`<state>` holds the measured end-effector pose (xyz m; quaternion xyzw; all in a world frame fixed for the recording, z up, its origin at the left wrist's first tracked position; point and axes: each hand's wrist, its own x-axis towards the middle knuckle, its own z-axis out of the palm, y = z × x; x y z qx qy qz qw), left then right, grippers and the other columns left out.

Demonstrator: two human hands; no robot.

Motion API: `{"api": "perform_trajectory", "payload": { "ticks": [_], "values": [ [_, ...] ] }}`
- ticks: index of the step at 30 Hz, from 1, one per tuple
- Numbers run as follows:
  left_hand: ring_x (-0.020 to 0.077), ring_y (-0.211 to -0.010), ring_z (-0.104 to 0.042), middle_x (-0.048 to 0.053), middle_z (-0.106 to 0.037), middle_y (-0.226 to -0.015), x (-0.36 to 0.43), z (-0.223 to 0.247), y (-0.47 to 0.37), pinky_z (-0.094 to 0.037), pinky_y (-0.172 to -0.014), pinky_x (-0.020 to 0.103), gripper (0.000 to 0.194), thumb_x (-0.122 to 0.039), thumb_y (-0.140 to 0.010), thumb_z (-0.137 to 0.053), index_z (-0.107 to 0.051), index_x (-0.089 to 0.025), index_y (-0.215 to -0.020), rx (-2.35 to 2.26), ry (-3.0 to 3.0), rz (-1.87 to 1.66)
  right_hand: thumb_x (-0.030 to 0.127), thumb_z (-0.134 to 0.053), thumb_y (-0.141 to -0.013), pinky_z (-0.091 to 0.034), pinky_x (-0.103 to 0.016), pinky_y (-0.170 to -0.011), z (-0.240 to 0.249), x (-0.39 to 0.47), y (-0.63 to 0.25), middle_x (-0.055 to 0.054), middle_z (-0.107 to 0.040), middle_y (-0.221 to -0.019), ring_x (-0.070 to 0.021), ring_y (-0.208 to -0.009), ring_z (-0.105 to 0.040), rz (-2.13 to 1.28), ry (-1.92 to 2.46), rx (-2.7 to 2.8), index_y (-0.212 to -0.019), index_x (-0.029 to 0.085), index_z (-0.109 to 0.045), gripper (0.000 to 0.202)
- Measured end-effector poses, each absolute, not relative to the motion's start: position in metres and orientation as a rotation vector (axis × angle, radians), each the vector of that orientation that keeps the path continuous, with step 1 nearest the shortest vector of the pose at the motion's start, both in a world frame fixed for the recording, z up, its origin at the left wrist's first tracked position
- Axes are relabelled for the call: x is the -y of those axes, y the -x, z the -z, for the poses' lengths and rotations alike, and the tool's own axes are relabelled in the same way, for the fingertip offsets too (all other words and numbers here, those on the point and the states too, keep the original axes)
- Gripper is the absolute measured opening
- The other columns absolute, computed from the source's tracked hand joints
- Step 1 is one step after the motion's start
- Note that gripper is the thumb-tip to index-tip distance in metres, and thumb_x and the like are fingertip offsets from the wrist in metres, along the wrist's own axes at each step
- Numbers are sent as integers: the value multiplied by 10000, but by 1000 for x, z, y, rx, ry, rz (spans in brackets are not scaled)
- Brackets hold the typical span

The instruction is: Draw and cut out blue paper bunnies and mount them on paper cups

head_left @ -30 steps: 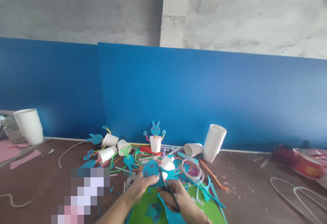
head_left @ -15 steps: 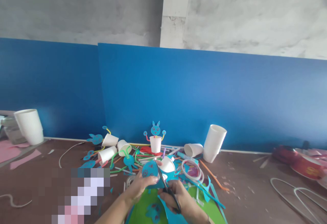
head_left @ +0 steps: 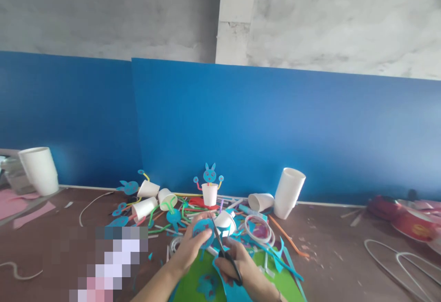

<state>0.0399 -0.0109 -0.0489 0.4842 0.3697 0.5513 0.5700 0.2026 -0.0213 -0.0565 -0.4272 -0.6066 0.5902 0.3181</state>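
Observation:
Near the bottom centre, my left hand (head_left: 189, 246) pinches a round blue paper piece (head_left: 202, 232) with small drawn markings. My right hand (head_left: 237, 265) is wrapped round the black handles of a pair of scissors (head_left: 220, 242), whose blades point up and left beside the paper's right edge. Below both hands lie a green sheet (head_left: 193, 274) and a blue paper cutout (head_left: 207, 286). Behind them a white cup (head_left: 210, 195) stands upright, bearing a blue paper rabbit head (head_left: 210, 176) and bent-straw arms.
Tipped paper cups (head_left: 144, 208) with straws and blue cutouts lie left of centre. Stacked cups (head_left: 289, 194) stand at the right, with another stack (head_left: 40, 171) at the far left. Coiled tape (head_left: 258, 229) and loose straws crowd the middle. A blue panel (head_left: 220, 127) rises behind.
The blue paper in my left hand has turned and shows a smaller outline. My left fingers now reach higher behind it. The scissors have shifted only slightly.

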Motion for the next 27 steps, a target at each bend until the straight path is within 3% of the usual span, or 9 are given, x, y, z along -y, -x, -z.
{"api": "perform_trajectory", "payload": {
  "ticks": [3,6,20,27],
  "values": [
    [282,-1089,-574,56,-651,-1148,11,50,-41,-433,-939,359,426,-296,-722,-635,-617,-214,-1140,-876,-1147,-1260,311,-638,-672,-232,-167,-330,57,21,-203,98,-520,-416,-61,-337,-369,-1573,1073,1566,-1191,98,-444,594],
    [279,-1114,-558,58,-641,-1158,10,52,-41,-426,-947,358,438,-295,-739,-621,-593,-218,-1169,-881,-1179,-1261,320,-643,-668,-245,-171,-331,56,22,-203,93,-534,-429,-66,-343,-378,-1577,1065,1570,-1255,86,-398,677],
    [281,-1168,-510,69,-622,-1185,8,50,-42,-379,-1006,379,414,-288,-749,-587,-598,-213,-1156,-922,-1302,-1264,355,-657,-694,-268,-172,-336,59,20,-204,97,-512,-419,-65,-342,-377,-1536,1055,1623,-1236,101,-446,634],
    [290,-1211,-464,84,-616,-1196,7,52,-40,-323,-1050,401,402,-297,-755,-570,-606,-200,-1143,-936,-1387,-1239,399,-676,-696,-230,-179,-329,57,21,-202,122,-460,-381,-54,-319,-308,-1512,1079,1618,-1238,74,-430,678]
  ]
}}
